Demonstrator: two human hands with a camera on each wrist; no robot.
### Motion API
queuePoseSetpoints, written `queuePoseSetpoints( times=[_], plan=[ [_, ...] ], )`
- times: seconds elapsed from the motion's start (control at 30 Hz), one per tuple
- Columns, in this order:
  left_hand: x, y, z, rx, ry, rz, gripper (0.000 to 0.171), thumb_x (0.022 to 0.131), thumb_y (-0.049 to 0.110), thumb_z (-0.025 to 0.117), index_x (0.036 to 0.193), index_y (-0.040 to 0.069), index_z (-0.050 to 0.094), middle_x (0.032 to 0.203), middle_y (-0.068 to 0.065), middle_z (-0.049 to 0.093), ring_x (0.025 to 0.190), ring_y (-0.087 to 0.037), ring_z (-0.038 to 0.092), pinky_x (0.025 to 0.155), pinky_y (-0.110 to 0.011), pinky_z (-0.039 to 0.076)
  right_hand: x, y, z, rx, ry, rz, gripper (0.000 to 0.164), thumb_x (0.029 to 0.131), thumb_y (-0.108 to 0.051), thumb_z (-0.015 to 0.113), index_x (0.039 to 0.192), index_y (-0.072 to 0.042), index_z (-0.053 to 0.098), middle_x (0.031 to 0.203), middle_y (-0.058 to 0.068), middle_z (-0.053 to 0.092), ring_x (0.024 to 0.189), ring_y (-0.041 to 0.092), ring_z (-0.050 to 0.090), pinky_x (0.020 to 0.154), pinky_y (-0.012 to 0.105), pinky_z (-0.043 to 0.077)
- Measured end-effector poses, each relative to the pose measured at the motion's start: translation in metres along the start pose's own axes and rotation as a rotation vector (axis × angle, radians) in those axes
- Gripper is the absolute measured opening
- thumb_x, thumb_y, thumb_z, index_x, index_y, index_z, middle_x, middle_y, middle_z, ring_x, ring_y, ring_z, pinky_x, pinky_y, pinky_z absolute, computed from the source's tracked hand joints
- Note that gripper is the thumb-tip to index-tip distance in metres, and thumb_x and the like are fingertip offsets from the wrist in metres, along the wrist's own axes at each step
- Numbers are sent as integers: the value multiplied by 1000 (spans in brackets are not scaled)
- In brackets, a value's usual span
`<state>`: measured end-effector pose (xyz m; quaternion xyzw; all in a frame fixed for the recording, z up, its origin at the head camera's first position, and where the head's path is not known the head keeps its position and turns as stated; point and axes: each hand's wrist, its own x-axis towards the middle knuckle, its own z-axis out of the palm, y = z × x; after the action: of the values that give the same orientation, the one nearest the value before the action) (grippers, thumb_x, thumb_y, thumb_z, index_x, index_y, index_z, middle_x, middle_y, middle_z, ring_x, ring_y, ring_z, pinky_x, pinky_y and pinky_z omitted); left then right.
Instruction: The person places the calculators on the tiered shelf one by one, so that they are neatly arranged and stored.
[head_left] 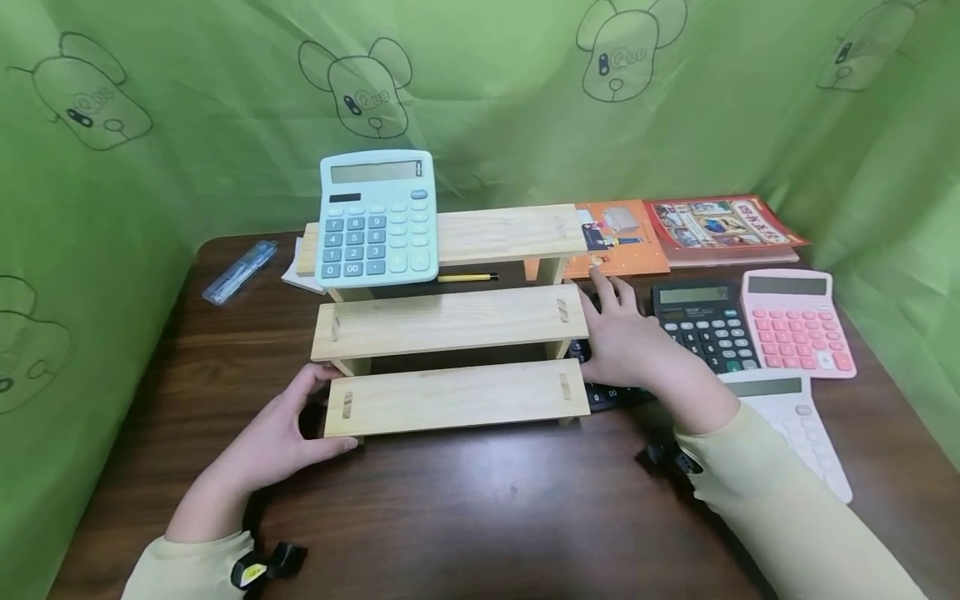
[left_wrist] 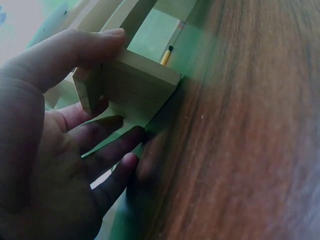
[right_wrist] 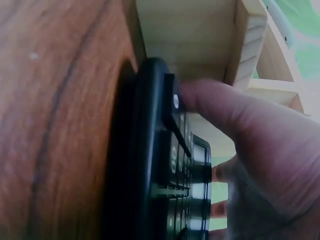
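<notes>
A three-step wooden stand (head_left: pixel 457 396) stands mid-table, with a light-blue calculator (head_left: pixel 378 237) leaning upright on its top step. My left hand (head_left: pixel 273 433) is at the left end of the lowest step. In the left wrist view its thumb (left_wrist: pixel 82 50) and index finger hold the board's end between them; the other fingers spread below. At the stand's right side is my right hand (head_left: pixel 626 342), fingers spread, over a black calculator (head_left: pixel 611 396) that it partly hides. Its thumb (right_wrist: pixel 210 100) reaches between that calculator's keys and the stand's wood, blurred.
Right of the stand lie another black calculator (head_left: pixel 701 321), a pink calculator (head_left: pixel 798 325) and a white calculator (head_left: pixel 795 425). An orange book (head_left: pixel 630 237) and a red book (head_left: pixel 723 229) lie behind. A clear blue packet (head_left: pixel 240 273) is at back left; a yellow pencil (head_left: pixel 468 277) is behind the middle step.
</notes>
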<state>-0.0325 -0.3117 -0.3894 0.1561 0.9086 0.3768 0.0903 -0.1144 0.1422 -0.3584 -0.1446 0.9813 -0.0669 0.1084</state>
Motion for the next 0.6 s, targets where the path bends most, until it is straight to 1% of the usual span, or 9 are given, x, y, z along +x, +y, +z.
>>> queuePoseSetpoints(
  times=[0.1, 0.17, 0.23, 0.4, 0.53, 0.6],
  plan=[
    [1, 1, 2, -20, 11, 9, 77, 69, 38, 88, 129, 28, 42, 128, 9, 49, 115, -9, 46, 92, -21, 37, 2, 0, 3, -3, 12, 22, 120, 60, -87, 58, 153, -24, 15, 158, 18, 3, 139, 45, 5, 78, 80, 32],
    [0, 2, 3, -32, 26, 14, 77, 68, 34, 89, 128, 28, 42, 127, 9, 49, 114, -8, 47, 91, -20, 36, 4, -2, 4, -9, 13, 31, 118, 62, -85, 60, 153, -23, 17, 156, 18, 8, 138, 45, 7, 77, 80, 32],
    [0, 2, 4, -46, 27, 12, 76, 68, 32, 90, 128, 28, 42, 127, 9, 49, 114, -8, 46, 91, -19, 36, 5, -1, 5, -20, 11, 36, 115, 64, -82, 62, 152, -22, 19, 155, 18, 13, 138, 44, 9, 76, 79, 32],
    [-1, 4, 3, -60, 14, -1, 76, 70, 34, 88, 129, 28, 41, 130, 8, 47, 118, -9, 44, 93, -20, 35, 5, 2, 3, -25, 16, 5, 117, 63, -86, 58, 153, -23, 17, 154, 16, 17, 138, 43, 12, 75, 78, 33],
    [-1, 3, 3, -66, 12, 2, 75, 71, 33, 87, 130, 28, 40, 131, 7, 47, 119, -9, 44, 93, -19, 35, 5, 6, 1, -17, 9, -26, 122, 60, -90, 54, 154, -23, 15, 155, 15, 16, 138, 43, 13, 76, 78, 34],
    [-1, 2, 3, -68, 11, 10, 75, 72, 33, 87, 131, 27, 40, 131, 7, 46, 119, -10, 44, 94, -18, 35, 5, 9, 0, -9, -7, -45, 122, 60, -90, 53, 155, -23, 15, 156, 15, 14, 139, 42, 13, 78, 78, 33]
  ],
)
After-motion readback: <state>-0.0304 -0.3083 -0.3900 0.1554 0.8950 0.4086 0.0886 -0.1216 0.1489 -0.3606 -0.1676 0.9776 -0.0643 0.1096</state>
